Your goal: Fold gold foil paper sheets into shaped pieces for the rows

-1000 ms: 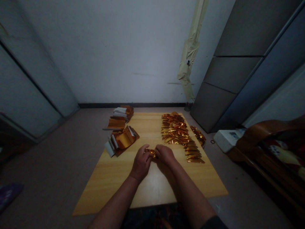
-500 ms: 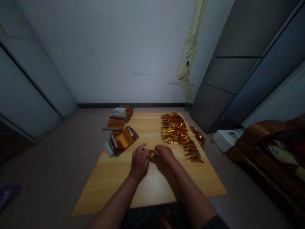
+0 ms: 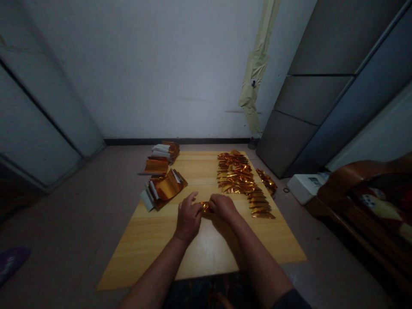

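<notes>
Between my two hands is a small piece of gold foil paper [image 3: 205, 207], held just above the wooden table [image 3: 154, 253]. My left hand [image 3: 188, 216] pinches its left end with thumb and finger, while other fingers stick up. On the right end, my right hand [image 3: 222, 207] has its fingers curled closed around the foil. Loose stacks of gold foil sheets with pale backs [image 3: 167, 187] lie beyond my left hand. Rows of folded gold foil pieces [image 3: 236, 174] overlap on the table's right side, with a shorter row [image 3: 259, 204] running toward me.
More gold foil pieces [image 3: 267, 182] sit past the table's right edge. A grey refrigerator [image 3: 309, 98] stands at the back right, near a white box [image 3: 304, 189] and a carved wooden seat [image 3: 350, 189]. Behind the table rises a white wall [image 3: 161, 77]. Something purple [image 3: 13, 262] lies on the floor at left.
The foil between my hands shows a little more of its shiny surface. Both hands keep nearly the same place and grip, with only slight finger movement.
</notes>
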`<state>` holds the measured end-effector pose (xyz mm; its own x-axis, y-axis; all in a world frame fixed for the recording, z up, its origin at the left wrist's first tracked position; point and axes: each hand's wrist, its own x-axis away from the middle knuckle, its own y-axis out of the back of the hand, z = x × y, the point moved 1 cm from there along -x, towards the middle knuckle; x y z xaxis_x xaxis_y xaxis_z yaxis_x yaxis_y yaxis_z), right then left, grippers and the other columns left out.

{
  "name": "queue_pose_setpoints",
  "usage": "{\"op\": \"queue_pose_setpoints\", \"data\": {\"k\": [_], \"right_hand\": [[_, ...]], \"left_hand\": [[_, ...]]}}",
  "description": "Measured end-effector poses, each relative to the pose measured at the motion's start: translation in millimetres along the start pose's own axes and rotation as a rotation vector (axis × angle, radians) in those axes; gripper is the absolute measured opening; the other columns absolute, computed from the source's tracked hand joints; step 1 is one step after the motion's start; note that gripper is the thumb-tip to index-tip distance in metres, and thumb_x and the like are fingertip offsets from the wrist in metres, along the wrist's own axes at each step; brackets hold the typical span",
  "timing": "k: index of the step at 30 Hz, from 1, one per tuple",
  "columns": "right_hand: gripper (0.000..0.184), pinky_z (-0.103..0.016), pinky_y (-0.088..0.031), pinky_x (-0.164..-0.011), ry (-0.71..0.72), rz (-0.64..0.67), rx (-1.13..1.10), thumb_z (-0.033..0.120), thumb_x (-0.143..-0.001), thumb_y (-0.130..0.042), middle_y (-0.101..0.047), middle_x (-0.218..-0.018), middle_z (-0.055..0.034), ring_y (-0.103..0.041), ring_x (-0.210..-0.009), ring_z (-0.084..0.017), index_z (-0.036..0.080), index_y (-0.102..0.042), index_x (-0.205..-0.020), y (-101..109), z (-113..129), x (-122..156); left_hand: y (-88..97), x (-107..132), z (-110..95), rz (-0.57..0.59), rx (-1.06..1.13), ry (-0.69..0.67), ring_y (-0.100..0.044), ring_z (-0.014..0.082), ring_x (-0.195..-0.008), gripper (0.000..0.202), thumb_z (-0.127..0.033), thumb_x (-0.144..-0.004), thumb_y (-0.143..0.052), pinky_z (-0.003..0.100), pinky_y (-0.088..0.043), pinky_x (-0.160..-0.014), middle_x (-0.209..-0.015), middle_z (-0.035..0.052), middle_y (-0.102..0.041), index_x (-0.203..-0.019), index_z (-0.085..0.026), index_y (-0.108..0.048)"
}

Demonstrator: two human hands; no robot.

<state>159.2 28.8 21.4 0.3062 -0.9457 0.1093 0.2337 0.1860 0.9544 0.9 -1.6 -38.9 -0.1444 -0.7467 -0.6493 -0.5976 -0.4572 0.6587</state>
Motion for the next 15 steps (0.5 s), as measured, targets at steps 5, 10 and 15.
{"op": "queue_pose_setpoints", "data": {"k": [5, 10, 15], "right_hand": [[0.024, -0.026, -0.031, -0.066, 0.002, -0.006, -0.011, 0.028, -0.095, -0.046, -0.071, -0.098, -0.0075, -0.061, -0.084, -0.018, 0.019, -0.067, -0.094, 2.0, 2.1, 1.4], [0.020, -0.024, -0.030, -0.063, 0.021, 0.013, -0.129, 0.026, -0.091, -0.050, -0.071, -0.091, -0.0048, -0.059, -0.078, -0.015, 0.019, -0.069, -0.089, 1.7, 1.8, 2.3], [0.020, -0.021, -0.029, -0.060, 0.012, -0.010, -0.276, 0.024, -0.090, -0.050, -0.069, -0.081, -0.0023, -0.055, -0.071, -0.013, 0.018, -0.068, -0.083, -4.4, -6.4, 2.7]], "left_hand": [[-1.9, 0.9, 3.5, -0.017, 0.048, 0.023, -0.057, 0.0258, -0.106, 0.027, -0.011, -0.079, -0.052, 0.044, -0.045, -0.093, -0.130, 0.0134, -0.055, -0.100, -0.019, -0.067], [-5.6, 1.6, 7.7, 0.036, 0.215, 0.080, -0.062, 0.0226, -0.104, 0.033, -0.013, -0.079, -0.048, 0.038, -0.049, -0.093, -0.108, 0.0090, -0.068, -0.108, -0.018, -0.064], [-7.3, 1.8, 8.2, 0.124, 0.322, 0.279, -0.067, 0.0200, -0.090, 0.026, -0.019, -0.080, -0.050, 0.033, -0.054, -0.082, -0.096, 0.0053, -0.072, -0.099, -0.020, -0.066]]}}
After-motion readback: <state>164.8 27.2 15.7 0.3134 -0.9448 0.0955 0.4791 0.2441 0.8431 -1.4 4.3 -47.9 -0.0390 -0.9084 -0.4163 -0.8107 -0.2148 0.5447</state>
